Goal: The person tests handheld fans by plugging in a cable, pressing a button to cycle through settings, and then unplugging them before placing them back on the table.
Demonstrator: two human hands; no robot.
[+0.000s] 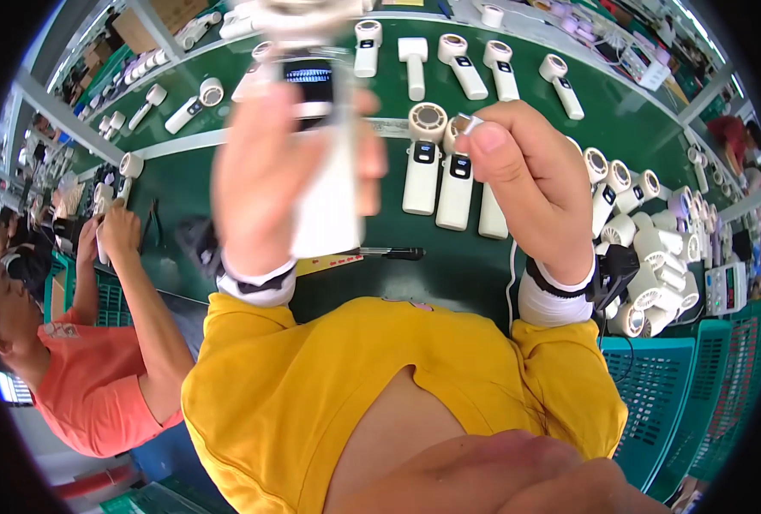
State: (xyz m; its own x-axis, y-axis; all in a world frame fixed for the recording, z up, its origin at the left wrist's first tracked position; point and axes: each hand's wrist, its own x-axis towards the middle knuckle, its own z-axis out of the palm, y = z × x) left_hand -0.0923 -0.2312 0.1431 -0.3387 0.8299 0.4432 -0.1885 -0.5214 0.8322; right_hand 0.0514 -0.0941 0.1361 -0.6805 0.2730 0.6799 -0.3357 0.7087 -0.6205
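Observation:
My left hand point(260, 171) is raised and wrapped around a white handheld fan point(331, 193), which stands upright with its lit dark display facing me. The fan's head and my fingers are smeared by motion. To the right, my right hand point(539, 176) pinches a small silver-tipped plug point(469, 124) between thumb and curled forefinger. Below that hand a white cable point(512, 278) hangs down; its join to the plug is hidden. Beside and behind the right hand, white handheld fans point(421, 182) with lit displays lie side by side on the green table point(389, 287).
A black pen point(393, 254) and a yellow strip point(325, 263) lie in front of me. More fans point(462, 64) line the far conveyor, and several are heaped point(659, 265) at the right by green crates point(655, 377). At left, a co-worker in orange point(98, 385) handles another fan near pliers point(152, 223).

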